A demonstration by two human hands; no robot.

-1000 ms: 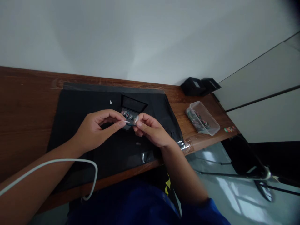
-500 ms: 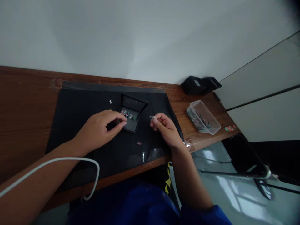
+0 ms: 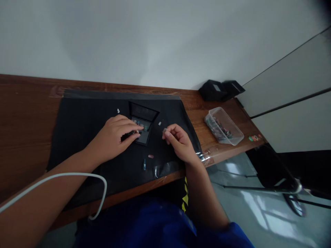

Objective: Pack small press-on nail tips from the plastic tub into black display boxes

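A small black hinged case stands with its lid raised on a black mat. Small glossy pieces that look like press-on nails lie in a row inside it. My left hand is over the case's left side, thumb and forefinger apart, partly covering the row. To the right of the case, my right hand pinches a small pale press-on nail. A pointed teal nail and a pink one lie on the mat nearer me.
Small white bits lie behind my left hand, and another pale piece sits right of the lid. A clear plastic tub of small pieces stands at the right. Black boxes are against the wall. A white cable crosses my left forearm.
The teal nail now lies on the mat near the pink one, where none showed before. My left thumb and forefinger have parted further. A pale piece now shows behind my right hand.
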